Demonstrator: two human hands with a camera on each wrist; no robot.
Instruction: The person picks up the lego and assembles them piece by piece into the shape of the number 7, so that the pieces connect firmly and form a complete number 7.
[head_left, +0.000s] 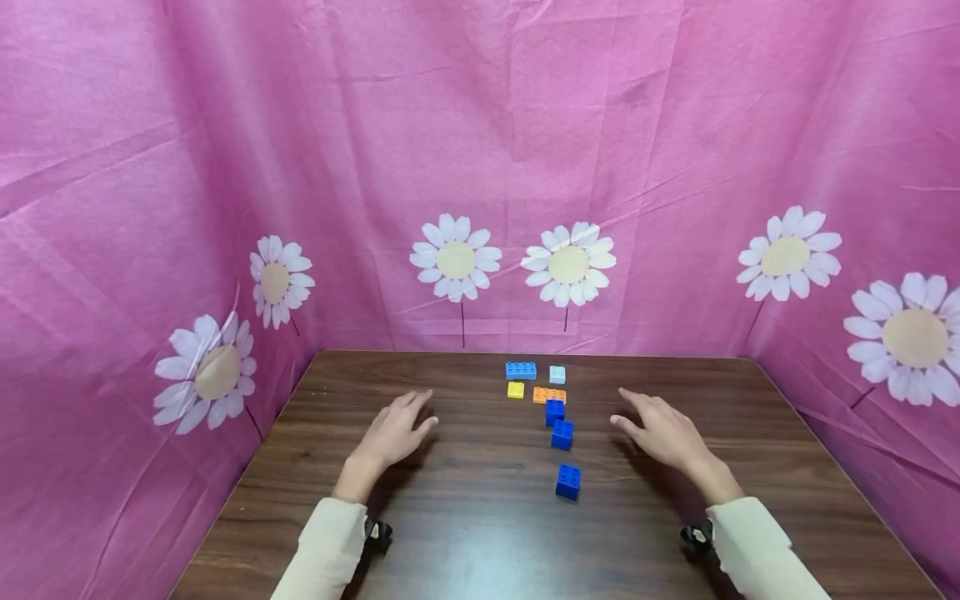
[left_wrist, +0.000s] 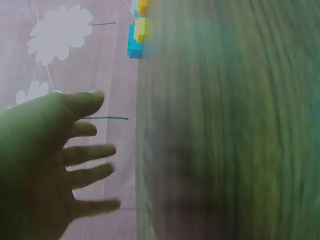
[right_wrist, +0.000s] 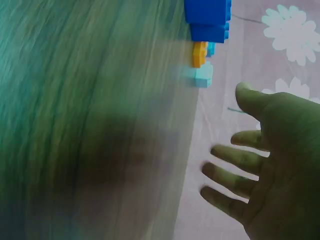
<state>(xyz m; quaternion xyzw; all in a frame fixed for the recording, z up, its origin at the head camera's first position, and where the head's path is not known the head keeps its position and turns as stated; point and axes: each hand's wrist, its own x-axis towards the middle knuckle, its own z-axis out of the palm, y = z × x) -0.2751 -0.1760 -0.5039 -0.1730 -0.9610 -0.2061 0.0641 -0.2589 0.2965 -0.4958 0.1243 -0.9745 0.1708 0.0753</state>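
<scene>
My left hand (head_left: 392, 431) is over the table left of a group of toy bricks, its fingers spread and holding nothing. On the other side, my right hand (head_left: 663, 431) is likewise bare with fingers apart. Between them, a light blue brick (head_left: 521, 371) and a pale aqua brick (head_left: 557, 375) sit at the back. Just in front are a small yellow brick (head_left: 515, 390) and an orange brick (head_left: 550, 395). A dark blue brick (head_left: 554, 412) overlaps the orange one in the head view. Another dark blue brick (head_left: 562, 434) follows, and a third blue brick (head_left: 568, 481) lies nearest me.
The brown wooden table (head_left: 465, 533) reaches back to a pink curtain (head_left: 480, 125) printed with white daisies, which also hangs along both sides. A dark wrist device (head_left: 377, 535) sits at the left cuff and another device (head_left: 697, 537) at the right.
</scene>
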